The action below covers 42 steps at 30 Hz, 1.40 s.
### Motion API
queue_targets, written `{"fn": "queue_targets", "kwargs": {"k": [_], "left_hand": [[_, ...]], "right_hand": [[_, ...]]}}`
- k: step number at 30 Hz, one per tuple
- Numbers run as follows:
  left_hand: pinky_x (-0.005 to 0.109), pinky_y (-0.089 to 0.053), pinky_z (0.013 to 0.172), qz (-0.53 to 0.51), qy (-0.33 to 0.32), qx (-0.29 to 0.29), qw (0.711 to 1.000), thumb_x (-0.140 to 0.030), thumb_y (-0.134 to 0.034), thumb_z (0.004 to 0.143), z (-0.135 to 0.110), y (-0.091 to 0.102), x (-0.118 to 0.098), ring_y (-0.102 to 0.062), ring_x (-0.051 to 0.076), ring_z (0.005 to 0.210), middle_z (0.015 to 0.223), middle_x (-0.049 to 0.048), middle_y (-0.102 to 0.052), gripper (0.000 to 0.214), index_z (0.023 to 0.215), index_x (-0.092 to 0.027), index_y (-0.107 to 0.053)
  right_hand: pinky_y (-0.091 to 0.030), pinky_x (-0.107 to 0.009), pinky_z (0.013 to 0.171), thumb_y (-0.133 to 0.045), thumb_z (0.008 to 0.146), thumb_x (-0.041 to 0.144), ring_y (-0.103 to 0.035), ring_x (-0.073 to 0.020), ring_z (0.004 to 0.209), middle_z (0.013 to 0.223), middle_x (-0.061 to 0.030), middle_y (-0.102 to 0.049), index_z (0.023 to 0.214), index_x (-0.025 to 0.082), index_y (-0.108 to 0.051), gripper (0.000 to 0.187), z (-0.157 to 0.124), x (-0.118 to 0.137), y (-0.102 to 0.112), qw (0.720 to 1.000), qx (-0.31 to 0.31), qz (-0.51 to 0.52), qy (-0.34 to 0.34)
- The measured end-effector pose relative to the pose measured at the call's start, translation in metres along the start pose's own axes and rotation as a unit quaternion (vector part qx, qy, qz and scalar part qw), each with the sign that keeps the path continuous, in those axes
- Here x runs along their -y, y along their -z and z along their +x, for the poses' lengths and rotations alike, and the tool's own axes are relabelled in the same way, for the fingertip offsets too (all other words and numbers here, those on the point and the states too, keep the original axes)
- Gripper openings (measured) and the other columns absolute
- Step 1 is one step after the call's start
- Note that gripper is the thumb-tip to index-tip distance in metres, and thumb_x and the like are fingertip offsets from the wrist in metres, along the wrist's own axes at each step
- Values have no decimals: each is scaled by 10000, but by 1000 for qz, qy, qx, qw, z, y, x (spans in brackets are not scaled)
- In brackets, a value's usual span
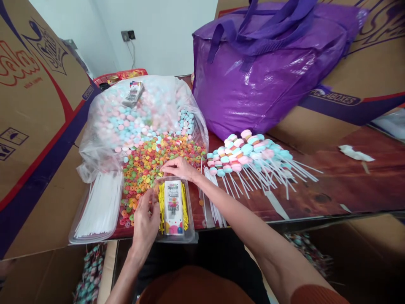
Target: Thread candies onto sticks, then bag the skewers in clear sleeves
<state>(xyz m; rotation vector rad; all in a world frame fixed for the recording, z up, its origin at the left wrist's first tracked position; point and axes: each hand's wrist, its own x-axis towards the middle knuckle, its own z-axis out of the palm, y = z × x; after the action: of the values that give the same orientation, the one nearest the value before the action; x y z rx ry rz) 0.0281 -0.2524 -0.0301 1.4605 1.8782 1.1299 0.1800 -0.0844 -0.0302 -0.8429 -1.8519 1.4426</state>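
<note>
Right hand, fingers pinched narrow, touches the heap of multicoloured ring-shaped candies lying at ten o'clock; left hand curls loosely.

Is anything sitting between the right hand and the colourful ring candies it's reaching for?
Nothing visible does. The right hand already has its fingertips at the ring candies, just beyond the far edge of the clear tray. The left hand is beside that tray, near the same pile.
</note>
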Motion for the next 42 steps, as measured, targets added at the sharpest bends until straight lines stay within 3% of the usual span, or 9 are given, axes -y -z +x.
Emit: {"fn": "queue_targets", "kwargs": {"k": [4,7,15,21,26,29,32,35,42], "left_hand": [[393,-547,819,88,-78,-12,993,-180,-504,837,5,-13,-4,-669,238,917,1105,144,-682,420,1250,-153,-571],[399,-544,810,137,-100,-5,986,-133,-466,840,5,-20,-6,-671,253,920,1091,150,-672,408,1237,-149,-564],[379,-554,637,237,-100,11,966,-198,-496,883,4,-32,-15,-658,287,869,1073,177,-607,448,1321,-104,-507],[363,-561,675,256,-197,-20,946,-290,-527,928,-6,-21,-38,-606,243,912,1120,147,-510,425,1342,-195,-524],[427,-520,934,218,-381,182,880,-195,-517,934,3,-32,-43,-586,261,1065,1033,87,-589,247,1145,-232,-641],[376,-550,855,229,-341,221,885,-197,-554,912,9,-42,-34,-624,246,1013,1061,87,-598,267,1165,-237,-630],[303,-540,670,226,-259,180,922,-232,-626,870,12,-45,-24,-653,218,874,1085,98,-598,288,1158,-221,-633],[274,-507,677,189,-222,156,944,-236,-657,852,13,-43,-22,-663,203,861,985,61,-646,128,976,-210,-674],[224,-459,659,110,-178,99,973,-276,-628,883,12,-50,-42,-620,134,705,795,15,-659,122,801,-210,-688]], "right_hand": [[-494,-217,509,-634,862,303,-660,-119,546,730,-26,-752,906,151,-754,198,3,6,11,994,20,89,-67],[-467,-210,464,-583,885,241,-647,-115,513,694,-20,-720,817,151,-724,181,-4,14,14,996,-16,32,-81],[-555,-326,766,-559,912,246,-700,-194,807,866,-50,-754,922,188,-749,198,-68,28,8,970,-231,-80,-2],[-546,-348,893,-569,916,287,-687,-217,975,1066,-96,-729,1055,180,-705,222,-135,13,-4,897,-434,-81,-10],[-562,-387,879,-530,927,240,-652,-236,1014,1119,-129,-671,1157,174,-646,266,-170,9,-26,854,-481,-195,-19],[-541,-416,940,-492,938,180,-627,-250,1086,1174,-148,-650,1215,165,-621,305,-168,14,-39,858,-442,-262,13],[-519,-420,1000,-445,945,130,-600,-252,1173,1228,-164,-636,1296,147,-568,373,-156,14,-43,875,-396,-276,37],[-515,-412,1017,-423,946,108,-583,-249,1217,1274,-168,-623,1343,144,-529,412,-150,10,-38,887,-373,-267,56],[-544,-365,930,-476,942,76,-647,-224,1050,1088,-147,-677,1214,142,-621,315,-179,11,-29,864,-443,-225,83]]}}
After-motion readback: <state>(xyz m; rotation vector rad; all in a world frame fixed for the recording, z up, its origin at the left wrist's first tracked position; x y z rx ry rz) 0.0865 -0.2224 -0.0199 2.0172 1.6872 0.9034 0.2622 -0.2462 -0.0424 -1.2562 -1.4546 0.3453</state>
